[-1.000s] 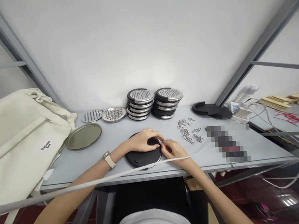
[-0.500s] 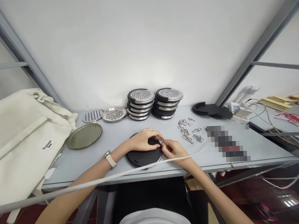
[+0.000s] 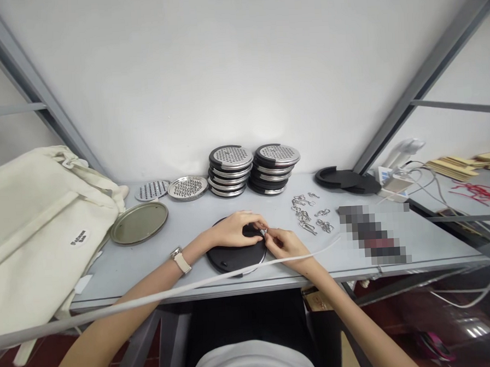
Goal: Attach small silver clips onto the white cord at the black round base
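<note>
Lying near front table edge [image 3: 352,273] — black disc [image 3: 237,257]

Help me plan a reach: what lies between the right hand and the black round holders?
Scattered metal clasps lie between the right hand and those black holders, in the head view.

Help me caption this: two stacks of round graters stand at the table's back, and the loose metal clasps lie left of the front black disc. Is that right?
Not quite: the head view shows the loose metal clasps lying right of the front black disc. The two stacks of round graters do stand at the back of the table.
</note>
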{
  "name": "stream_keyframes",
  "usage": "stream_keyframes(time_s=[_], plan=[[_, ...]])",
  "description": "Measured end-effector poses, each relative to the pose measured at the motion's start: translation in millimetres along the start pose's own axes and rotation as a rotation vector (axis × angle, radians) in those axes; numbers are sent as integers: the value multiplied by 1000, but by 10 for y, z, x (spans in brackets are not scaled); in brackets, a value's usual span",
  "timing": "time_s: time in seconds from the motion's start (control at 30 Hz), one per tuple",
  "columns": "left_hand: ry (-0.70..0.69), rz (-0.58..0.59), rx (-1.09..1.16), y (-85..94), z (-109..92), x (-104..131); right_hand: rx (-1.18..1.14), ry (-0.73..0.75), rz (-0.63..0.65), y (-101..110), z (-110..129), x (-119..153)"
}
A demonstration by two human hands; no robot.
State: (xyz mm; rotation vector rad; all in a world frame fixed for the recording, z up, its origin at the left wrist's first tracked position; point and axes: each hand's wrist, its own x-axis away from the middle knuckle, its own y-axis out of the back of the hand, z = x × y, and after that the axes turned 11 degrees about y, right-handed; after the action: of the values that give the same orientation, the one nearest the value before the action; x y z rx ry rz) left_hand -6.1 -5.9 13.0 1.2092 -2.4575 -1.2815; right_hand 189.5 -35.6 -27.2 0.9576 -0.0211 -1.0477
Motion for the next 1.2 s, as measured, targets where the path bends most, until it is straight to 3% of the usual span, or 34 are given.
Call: stream_keyframes(time_s=[0.8,1.2], plan=[[24,9,23,-7,26,-2,-124,-80,27,4,-48,-30],[27,11,25,-7,15,1,100,36,27,2,-38,-7]])
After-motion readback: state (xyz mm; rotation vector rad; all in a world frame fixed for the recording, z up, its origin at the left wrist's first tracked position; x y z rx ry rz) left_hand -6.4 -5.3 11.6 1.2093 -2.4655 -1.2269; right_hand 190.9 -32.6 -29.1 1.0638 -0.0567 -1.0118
